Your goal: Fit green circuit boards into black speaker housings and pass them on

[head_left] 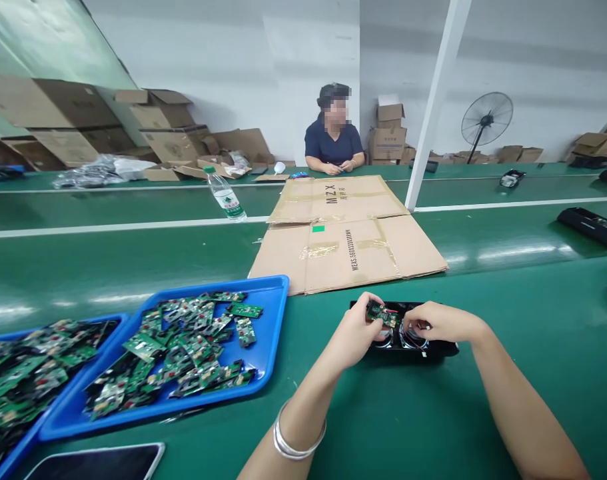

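on the green bench (543, 320) right before you, a long black casing (442, 349) lies with its open side up, two round silver-rimmed speakers (412, 340) showing inside it. your left hand (358, 330) is at the casing's left end, thumb and fingers closed on a small green circuit board (383, 315), which you hold tilted just above the left speaker. your right hand (436, 323) reaches in from the other side, its fingers bent down over the right speaker; you can't tell from this view whether anything is pinched between the tips. thin red wire (392, 311) shows by the board. a silver bangle (297, 455) rings your left wrist.

to your left, a blue tray (282, 333) holds a loose heap of similar boards (183, 347), and a second heaped tray (20, 455) sits beside it, cut off by the edge of view. near you, below the trays, lies a dark flat screen (98, 463) with a pale rim. beyond the casing, a flattened cardboard box (353, 253) spans the bench, with a water bottle (226, 195) left of it. across from you, a co-worker (334, 139) sits, forearms on the far surface.
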Available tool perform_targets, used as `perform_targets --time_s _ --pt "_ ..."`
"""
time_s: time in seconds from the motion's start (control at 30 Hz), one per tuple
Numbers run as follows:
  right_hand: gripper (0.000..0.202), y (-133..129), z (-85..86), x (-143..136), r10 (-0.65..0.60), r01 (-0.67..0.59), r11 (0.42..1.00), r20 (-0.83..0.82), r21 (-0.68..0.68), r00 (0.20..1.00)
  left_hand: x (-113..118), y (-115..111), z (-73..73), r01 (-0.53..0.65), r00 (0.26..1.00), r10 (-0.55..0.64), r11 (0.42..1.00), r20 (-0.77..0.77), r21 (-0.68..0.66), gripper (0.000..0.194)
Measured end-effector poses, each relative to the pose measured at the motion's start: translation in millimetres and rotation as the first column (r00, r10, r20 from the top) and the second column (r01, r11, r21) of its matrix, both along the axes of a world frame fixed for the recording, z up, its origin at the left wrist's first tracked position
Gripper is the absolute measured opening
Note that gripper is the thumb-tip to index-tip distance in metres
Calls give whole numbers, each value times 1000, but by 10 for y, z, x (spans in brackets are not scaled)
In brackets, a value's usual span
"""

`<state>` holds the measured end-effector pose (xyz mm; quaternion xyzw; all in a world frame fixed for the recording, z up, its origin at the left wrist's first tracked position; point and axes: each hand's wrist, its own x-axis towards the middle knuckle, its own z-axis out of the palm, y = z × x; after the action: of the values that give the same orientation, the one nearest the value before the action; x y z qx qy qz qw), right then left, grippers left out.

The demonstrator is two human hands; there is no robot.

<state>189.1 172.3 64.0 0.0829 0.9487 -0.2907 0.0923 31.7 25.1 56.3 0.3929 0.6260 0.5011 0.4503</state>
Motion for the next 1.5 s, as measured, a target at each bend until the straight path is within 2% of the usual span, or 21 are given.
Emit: perform_targets --time_s 0.1,0.2,0.33,0.43,0.5,0.6,0.67,0.83,0.97,1.1,1.17,1.27,1.4,1.5 --pt "36 -2 -35 -20 61 -61 998 31 -11 998 -18 19 -79 -72 994 73 997 -81 15 24" --pt "22 -45 -59 -74 75 -75 997 2 -31 997 -28 28 -112 -76 993 77 997 -89 16 24" --pt "16 -82 -79 -152 -45 28 995 -168 -101 985 -40 37 -124 -74 992 78 997 -104 35 22" --pt "12 -79 -162 -227 -159 111 975 -253 -194 954 -63 42 -131 -149 977 154 988 -145 44 22" --pt "12 -71 -255 -280 -260 176 940 -278 -293 925 -79 40 -137 -199 963 205 979 -176 49 23" --pt "20 -65 -399 -342 -420 271 831 -230 -485 878 -87 33 -149 -235 941 243 970 -233 62 23" --pt "27 -70 -469 -367 -472 306 774 -183 -554 863 -79 29 -156 -240 930 251 968 -270 73 24" --pt "30 -111 -519 -389 -518 339 733 -161 -590 840 -52 35 -143 -249 904 259 966 -339 76 31" --pt "20 -161 -452 -382 -541 382 761 -188 -524 820 -50 43 -118 -245 895 249 968 -370 59 35" --pt "14 -211 -316 -359 -540 433 818 -248 -378 804 -56 43 -110 -243 890 247 968 -384 59 35" --pt "17 -233 -260 -354 -470 418 880 -286 -224 835 -59 42 -109 -236 888 241 970 -392 61 35" --pt "22 -260 -226 -358 -298 314 949 -298 8 907 -56 41 -97 -214 885 217 975 -413 55 38" --pt "26 -291 -233 -352 -155 209 961 -271 182 950 -32 36 -54 -161 849 144 987 -508 10 44" --pt "26 -309 -225 -334 -108 175 956 -272 234 956 -10 27 -14 -132 826 106 991 -553 -6 45"
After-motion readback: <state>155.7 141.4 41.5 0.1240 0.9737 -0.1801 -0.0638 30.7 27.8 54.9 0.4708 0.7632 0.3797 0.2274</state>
